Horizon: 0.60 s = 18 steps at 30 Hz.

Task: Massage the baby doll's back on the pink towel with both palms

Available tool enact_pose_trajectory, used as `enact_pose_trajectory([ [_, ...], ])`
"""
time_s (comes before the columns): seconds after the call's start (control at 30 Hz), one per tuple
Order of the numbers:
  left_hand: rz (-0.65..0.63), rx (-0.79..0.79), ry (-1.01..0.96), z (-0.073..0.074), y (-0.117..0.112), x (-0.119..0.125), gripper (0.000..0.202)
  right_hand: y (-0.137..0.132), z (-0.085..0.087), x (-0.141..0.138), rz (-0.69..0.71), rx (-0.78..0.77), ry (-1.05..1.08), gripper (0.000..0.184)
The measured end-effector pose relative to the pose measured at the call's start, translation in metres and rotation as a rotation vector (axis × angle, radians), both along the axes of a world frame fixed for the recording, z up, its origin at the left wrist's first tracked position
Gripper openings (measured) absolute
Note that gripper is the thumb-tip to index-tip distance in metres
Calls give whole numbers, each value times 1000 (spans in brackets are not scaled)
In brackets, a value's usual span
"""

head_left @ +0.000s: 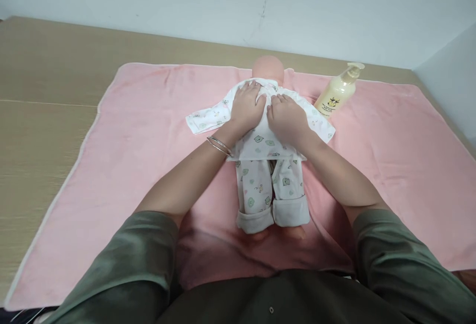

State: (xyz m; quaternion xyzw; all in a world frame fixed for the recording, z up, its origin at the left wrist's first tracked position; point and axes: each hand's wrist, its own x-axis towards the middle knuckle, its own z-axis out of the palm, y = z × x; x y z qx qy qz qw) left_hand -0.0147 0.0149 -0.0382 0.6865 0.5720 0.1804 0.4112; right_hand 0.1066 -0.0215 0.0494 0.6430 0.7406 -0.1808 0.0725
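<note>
A baby doll (pixel 268 69) lies on a pink towel (pixel 148 135), head toward the wall. It wears a white printed shirt (pixel 260 143) and matching trousers (pixel 256 190) with rolled cuffs. My left hand (pixel 246 106) rests flat on the doll's upper chest, fingers stretched toward the collar. My right hand (pixel 286 118) lies flat beside it on the chest, fingers out and close together. Both hands press on the shirt and hold nothing. Thin bangles (pixel 219 145) circle my left wrist.
A cream pump bottle (pixel 336 93) lies tilted on the towel just right of the doll's shoulder. The towel covers a wooden surface (pixel 44 91) that ends at a pale wall (pixel 223 2). My green sleeves fill the near edge.
</note>
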Motion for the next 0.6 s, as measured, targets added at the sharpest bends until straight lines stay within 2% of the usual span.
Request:
enact_pose_trajectory([
  [0.1, 14, 35, 49, 12, -11, 7, 50, 12, -10, 14, -57, -34, 65, 42],
  [0.2, -33, 76, 38, 30, -19, 13, 48, 24, -27, 31, -82, -28, 167, 46],
  [0.27, -60, 79, 15, 36, -20, 13, 48, 26, -35, 37, -84, -1, 210, 48],
  [0.37, -53, 50, -34, 34, -14, 9, 49, 22, -37, 35, -71, 43, 200, 47],
  [0.5, -39, 37, -75, 20, -7, 5, 49, 9, -27, 17, -62, 80, 140, 43],
  [0.6, -38, 41, -61, 16, -7, 5, 49, 3, -21, 8, -38, 88, 138, 45],
])
